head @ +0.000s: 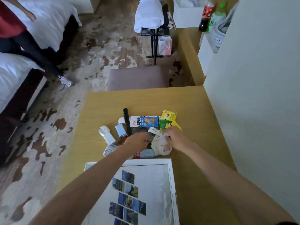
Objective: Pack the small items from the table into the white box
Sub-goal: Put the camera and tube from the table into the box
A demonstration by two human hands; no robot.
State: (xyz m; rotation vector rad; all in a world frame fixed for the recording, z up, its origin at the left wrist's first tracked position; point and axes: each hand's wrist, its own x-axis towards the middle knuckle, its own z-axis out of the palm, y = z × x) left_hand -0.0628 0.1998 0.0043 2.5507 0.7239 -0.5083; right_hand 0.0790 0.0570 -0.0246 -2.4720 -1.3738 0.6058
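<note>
Hands | left hand: fingers curled, hold unclear | right hand: fingers on cloth, grip unclear

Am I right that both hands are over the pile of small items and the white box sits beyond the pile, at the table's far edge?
Not quite. In the head view the box sits on the near side of the pile, by the table's near edge. The left hand and right hand are indeed over the pile.

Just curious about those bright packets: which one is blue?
The wide snack packet beside the black comb; to its right lie a yellow sachet and a green sachet.
</note>
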